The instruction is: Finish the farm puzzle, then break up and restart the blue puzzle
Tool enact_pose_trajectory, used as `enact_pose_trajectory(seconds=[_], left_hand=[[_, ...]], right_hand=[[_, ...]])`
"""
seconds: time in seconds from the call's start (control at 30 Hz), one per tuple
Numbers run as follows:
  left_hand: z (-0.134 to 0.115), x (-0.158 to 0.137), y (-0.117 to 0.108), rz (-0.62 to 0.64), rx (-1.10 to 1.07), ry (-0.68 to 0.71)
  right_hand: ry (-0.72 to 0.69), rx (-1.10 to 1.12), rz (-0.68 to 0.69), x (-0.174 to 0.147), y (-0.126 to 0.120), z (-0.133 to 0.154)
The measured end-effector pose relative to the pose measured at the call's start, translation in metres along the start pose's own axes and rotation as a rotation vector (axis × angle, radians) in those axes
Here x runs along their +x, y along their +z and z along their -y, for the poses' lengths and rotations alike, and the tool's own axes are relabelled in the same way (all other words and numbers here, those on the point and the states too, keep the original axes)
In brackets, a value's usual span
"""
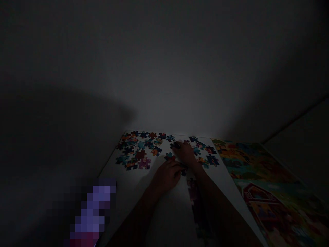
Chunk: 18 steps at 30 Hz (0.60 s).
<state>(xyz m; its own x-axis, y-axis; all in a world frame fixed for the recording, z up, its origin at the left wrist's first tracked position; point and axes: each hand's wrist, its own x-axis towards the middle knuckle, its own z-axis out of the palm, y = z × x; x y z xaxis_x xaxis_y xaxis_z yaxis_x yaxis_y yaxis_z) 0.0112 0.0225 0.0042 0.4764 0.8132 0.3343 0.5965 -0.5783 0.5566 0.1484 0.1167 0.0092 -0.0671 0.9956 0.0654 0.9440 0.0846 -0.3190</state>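
The view is very dark. On the white table [138, 181], my left hand [167, 174] is curled, its fingers closed at the edge of a dark puzzle piece [183, 172]. Farther forward, my right hand [185, 153] reaches over the pieces with bent fingers on another dark puzzle piece [174, 145]. A blue and red puzzle piece [169, 156] lies just beyond my left hand. A joined strip of purple and dark pieces [194, 202] runs toward me, partly hidden by my right forearm.
Many loose puzzle pieces [140, 154] spread over the table's far left. Several more pieces [210, 159] lie right of my right hand. A colourful farm picture [262, 195] covers the right side. A pale wall [164, 85] rises behind. A pixelated purple patch [95, 209] is at lower left.
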Motion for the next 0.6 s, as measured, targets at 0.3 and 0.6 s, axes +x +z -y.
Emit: enact_pose_trajectory(seconds=[0.3,0.6], left_hand=[[0.002,0.001,0.001,0.009,0.054,0.023],[0.003,0.001,0.002,0.011,0.115,0.055]], right_hand=[[-0.083,0.046,-0.002,0.003,0.002,-0.011],[-0.066,0.080,0.047,0.002,-0.015,-0.007]])
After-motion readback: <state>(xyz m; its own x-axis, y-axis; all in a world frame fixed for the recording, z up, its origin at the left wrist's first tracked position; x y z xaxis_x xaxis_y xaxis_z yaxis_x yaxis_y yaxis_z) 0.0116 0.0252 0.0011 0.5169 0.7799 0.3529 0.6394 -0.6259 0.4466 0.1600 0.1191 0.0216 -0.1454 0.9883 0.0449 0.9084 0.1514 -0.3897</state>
